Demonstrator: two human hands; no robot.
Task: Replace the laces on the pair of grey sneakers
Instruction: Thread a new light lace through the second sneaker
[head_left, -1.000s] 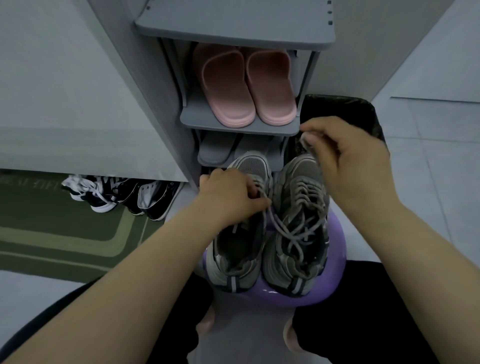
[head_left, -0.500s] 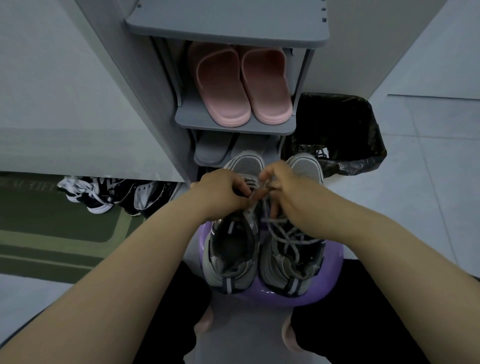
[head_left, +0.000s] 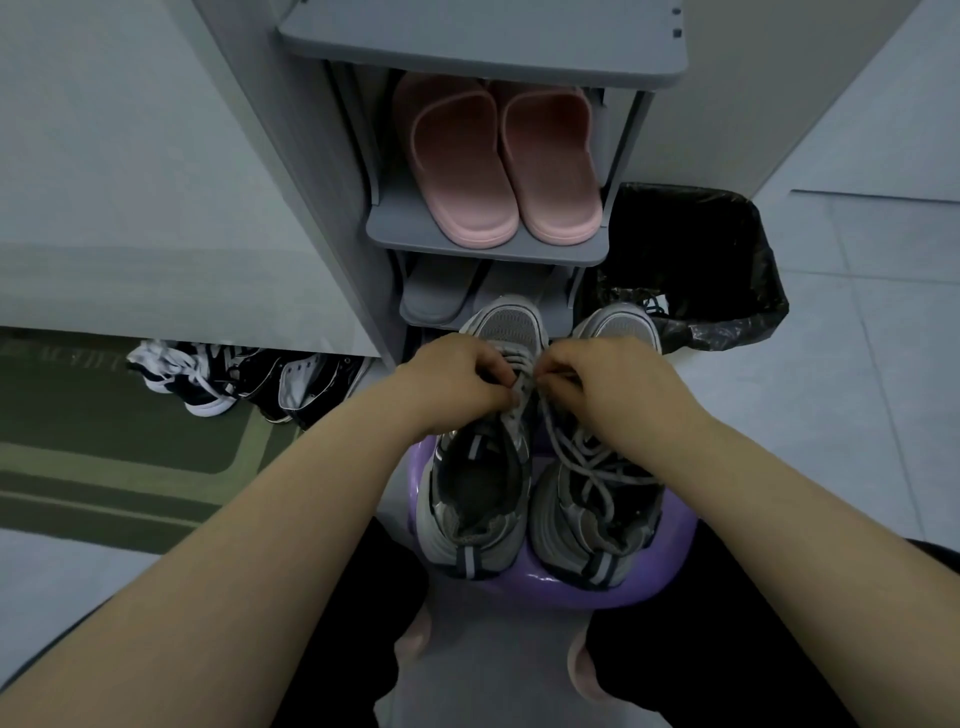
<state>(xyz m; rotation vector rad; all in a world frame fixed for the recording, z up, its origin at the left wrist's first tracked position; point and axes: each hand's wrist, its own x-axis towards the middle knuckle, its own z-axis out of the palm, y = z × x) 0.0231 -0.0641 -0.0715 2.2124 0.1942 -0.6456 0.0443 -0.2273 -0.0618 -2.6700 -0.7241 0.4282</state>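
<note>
Lace (head_left: 548, 423) hides partly under left hand (head_left: 457, 387), right hand (head_left: 618, 387).

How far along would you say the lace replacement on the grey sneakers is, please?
It looks early. Done: the left sneaker's upper eyelets look unthreaded and its mouth gapes open. In hand: the left hand and right hand pinch the lace at the rows near its toe. Left: the right sneaker looks laced throughout, and no new laces are in view.
</note>
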